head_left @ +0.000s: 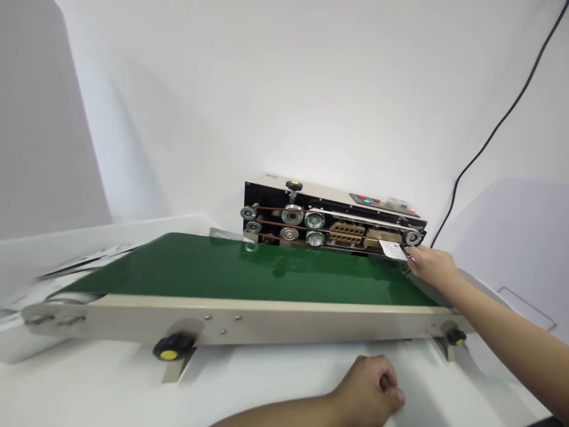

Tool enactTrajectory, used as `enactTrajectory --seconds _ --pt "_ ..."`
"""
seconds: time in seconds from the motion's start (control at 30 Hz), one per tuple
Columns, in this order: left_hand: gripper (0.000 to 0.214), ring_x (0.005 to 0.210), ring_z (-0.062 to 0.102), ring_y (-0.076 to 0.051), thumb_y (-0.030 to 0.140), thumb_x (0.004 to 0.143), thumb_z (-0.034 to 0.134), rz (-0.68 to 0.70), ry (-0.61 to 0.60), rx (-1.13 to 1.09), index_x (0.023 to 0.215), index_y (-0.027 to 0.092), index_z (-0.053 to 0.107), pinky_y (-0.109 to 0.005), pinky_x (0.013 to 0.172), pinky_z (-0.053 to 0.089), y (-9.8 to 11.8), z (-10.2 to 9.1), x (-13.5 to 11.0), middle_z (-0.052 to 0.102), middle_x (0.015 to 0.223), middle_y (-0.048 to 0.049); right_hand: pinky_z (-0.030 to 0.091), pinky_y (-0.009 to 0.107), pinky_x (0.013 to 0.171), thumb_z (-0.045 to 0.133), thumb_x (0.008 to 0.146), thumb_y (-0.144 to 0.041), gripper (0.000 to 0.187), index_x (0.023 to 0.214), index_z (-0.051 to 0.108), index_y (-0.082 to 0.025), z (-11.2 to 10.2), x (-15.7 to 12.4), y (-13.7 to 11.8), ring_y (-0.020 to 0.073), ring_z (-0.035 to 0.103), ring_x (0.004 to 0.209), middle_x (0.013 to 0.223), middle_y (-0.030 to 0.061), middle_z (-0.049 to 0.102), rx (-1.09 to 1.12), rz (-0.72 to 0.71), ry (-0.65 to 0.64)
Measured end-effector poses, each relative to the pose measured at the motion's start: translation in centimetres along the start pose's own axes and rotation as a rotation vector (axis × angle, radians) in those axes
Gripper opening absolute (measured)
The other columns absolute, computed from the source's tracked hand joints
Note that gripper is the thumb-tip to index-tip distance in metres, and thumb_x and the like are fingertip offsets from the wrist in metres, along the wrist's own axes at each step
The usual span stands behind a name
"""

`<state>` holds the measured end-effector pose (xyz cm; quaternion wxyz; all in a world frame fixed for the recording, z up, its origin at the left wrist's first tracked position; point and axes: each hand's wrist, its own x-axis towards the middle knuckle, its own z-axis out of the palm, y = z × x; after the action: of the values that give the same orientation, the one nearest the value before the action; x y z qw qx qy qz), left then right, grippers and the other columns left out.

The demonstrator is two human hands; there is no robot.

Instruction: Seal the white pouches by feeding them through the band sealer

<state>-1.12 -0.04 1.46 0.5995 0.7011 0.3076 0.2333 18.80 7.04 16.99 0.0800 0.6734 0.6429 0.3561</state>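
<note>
Holding one white packet [393,250], the right hand [431,267] nears one band sealer [333,216].

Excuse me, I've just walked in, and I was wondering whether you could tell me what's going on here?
Someone is working at a sealing machine mounted behind a green conveyor belt. Their right hand holds a small white packet at the machine's right end, just above the belt. Their left hand rests in a loose fist on the white table in front of the conveyor.
</note>
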Motion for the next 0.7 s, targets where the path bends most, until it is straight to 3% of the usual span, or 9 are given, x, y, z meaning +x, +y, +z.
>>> enactTrajectory --seconds 0.23,0.37,0.5,0.6,0.7 --pt "0.007 0.056 0.044 -0.011 0.020 0.061 0.061 0.026 0.008 -0.002 0.064 0.017 0.056 -0.021 0.052 0.033 -0.1 -0.1 0.1 0.049 0.059 0.0050 0.011 0.026 0.047 0.045 0.086 -0.037 0.025 0.085 0.062 -0.019 -0.3 -0.5 -0.5 0.0195 0.063 0.065 0.077 0.0045 0.067 0.027 -0.019 0.130" --pt "0.009 0.057 0.044 -0.011 0.021 0.061 0.062 0.016 0.006 0.014 0.064 0.016 0.056 -0.021 0.052 0.032 -0.2 -0.1 0.1 0.050 0.059 0.0049 0.012 0.025 0.045 0.050 0.084 -0.038 0.025 0.077 0.064 -0.019 -0.4 -1.0 -0.5 0.0172 0.060 0.058 0.065 0.0031 0.065 0.029 0.000 0.294" --pt "0.007 0.056 0.042 -0.010 0.019 0.062 0.061 0.033 -0.002 0.030 0.064 0.016 0.055 -0.020 0.052 0.032 -0.3 -0.1 0.3 0.047 0.059 0.0058 0.019 0.025 0.045 0.053 0.083 -0.037 0.021 0.082 0.066 -0.020 -0.9 -2.1 -0.4 0.0152 0.058 0.054 0.063 0.0007 0.065 0.052 -0.014 0.490" --pt "0.006 0.056 0.042 -0.010 0.018 0.062 0.060 0.036 -0.010 0.040 0.064 0.016 0.054 -0.020 0.053 0.032 -0.2 -0.2 0.3 0.046 0.058 0.0061 0.028 0.026 0.048 0.051 0.085 -0.035 0.022 0.084 0.066 -0.019 -2.1 -3.1 -0.6 0.0145 0.059 0.056 0.066 0.0012 0.066 0.094 -0.057 0.575" --pt "0.006 0.056 0.041 -0.010 0.016 0.063 0.059 0.006 -0.012 0.056 0.064 0.016 0.053 -0.020 0.051 0.031 0.1 -0.3 0.2 0.044 0.057 0.0068 0.035 0.025 0.050 0.051 0.086 -0.033 0.021 0.092 0.064 -0.017 -4.9 -4.7 -1.3 0.0136 0.059 0.056 0.067 0.0020 0.066 0.246 -0.139 0.661"
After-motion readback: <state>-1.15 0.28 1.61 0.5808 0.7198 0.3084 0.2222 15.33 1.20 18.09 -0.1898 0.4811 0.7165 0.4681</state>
